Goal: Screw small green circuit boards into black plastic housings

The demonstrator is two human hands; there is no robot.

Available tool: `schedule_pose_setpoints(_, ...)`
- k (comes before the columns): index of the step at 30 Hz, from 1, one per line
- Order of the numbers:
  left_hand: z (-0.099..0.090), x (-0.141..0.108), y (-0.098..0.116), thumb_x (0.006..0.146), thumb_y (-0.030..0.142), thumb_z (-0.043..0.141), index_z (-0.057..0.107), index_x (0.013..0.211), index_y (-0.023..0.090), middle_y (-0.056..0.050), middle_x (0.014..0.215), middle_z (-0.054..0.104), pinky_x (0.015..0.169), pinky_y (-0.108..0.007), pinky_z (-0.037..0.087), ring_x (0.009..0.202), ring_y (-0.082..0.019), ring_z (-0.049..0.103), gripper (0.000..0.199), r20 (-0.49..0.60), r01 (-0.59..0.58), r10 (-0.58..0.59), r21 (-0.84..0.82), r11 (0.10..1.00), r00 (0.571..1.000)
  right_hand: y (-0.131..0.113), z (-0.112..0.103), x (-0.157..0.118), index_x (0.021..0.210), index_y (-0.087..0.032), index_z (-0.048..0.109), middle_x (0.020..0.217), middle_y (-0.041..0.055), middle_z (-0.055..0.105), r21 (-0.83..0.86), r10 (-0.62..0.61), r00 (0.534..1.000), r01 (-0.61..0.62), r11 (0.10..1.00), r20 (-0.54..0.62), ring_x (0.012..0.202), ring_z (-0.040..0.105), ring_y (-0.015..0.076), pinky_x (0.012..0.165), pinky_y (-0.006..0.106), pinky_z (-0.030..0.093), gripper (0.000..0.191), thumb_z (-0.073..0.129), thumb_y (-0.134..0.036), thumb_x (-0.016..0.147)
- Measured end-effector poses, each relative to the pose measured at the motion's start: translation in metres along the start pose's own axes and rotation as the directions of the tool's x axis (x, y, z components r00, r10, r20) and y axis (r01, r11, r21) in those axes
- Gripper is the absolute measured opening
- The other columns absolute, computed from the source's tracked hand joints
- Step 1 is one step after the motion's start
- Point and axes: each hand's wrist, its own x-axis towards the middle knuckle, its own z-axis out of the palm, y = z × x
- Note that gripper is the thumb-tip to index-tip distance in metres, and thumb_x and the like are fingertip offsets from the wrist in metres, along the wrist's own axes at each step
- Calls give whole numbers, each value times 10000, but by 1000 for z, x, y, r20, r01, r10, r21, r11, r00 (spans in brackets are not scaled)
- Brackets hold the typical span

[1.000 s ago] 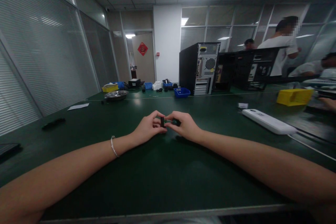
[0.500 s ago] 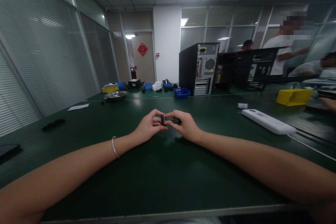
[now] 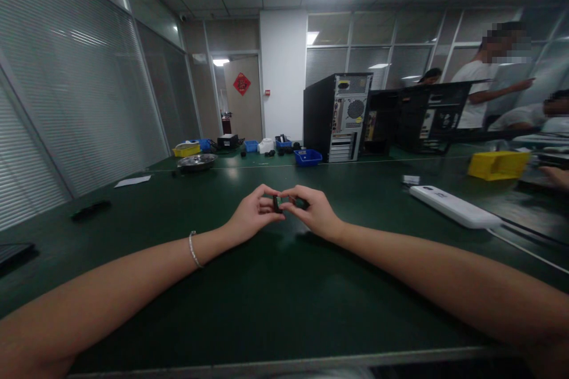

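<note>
Just above the green table (image 3: 275,296), at the middle of the head view, my two hands meet fingertip to fingertip. My left hand (image 3: 253,213) pinches a small dark part (image 3: 277,204) between thumb and fingers; it looks black with a hint of green, and its kind is too small to make out. From the other side my right hand (image 3: 313,211) is closed, its thumb and forefinger at the same part's edge. Its other fingers are curled, and a dark patch shows among them that I cannot identify.
Behind my hands stand a blue bin (image 3: 307,157), a metal bowl (image 3: 196,162) and a black computer tower (image 3: 338,118). A white power strip (image 3: 453,206) with cables and a yellow bin (image 3: 498,165) lie to the right. Other people (image 3: 478,89) are at the back right.
My hands and the small part stay almost in place. At the back right, a standing person has shifted slightly right and raised a forearm.
</note>
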Motion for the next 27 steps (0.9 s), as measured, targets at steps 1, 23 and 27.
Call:
schedule_pose_setpoints(1, 0, 0, 0, 713, 145, 714, 465, 1033, 163, -75, 945, 694, 839, -395, 518, 881, -214, 677, 406, -1, 2, -2, 0, 1000, 1000, 0, 0, 0, 1012, -182, 656, 805, 25, 636, 0, 1, 1000, -1, 1000, 5, 713, 567, 145, 657, 250, 426, 213, 634, -249, 811)
schedule_pose_setpoints(23, 0, 0, 1, 717, 143, 711, 466, 1046, 162, -73, 948, 691, 858, -407, 514, 888, -214, 674, 411, -19, -4, 4, -11, 1000, 1000, 0, -1, 0, 1024, -194, 659, 820, 36, 648, -14, -4, 1000, 4, 1000, 13, 713, 573, 153, 666, 261, 436, 215, 618, -243, 818)
schedule_pose_setpoints(27, 0, 1, -1, 704, 140, 721, 468, 1043, 162, -62, 916, 694, 858, -405, 510, 876, -211, 675, 424, -26, -2, 2, -10, 1000, 1000, 1, -1, -1, 1023, -198, 659, 813, 35, 650, -28, -6, 1000, 6, 1000, 9, 703, 571, 154, 651, 259, 433, 217, 617, -251, 817)
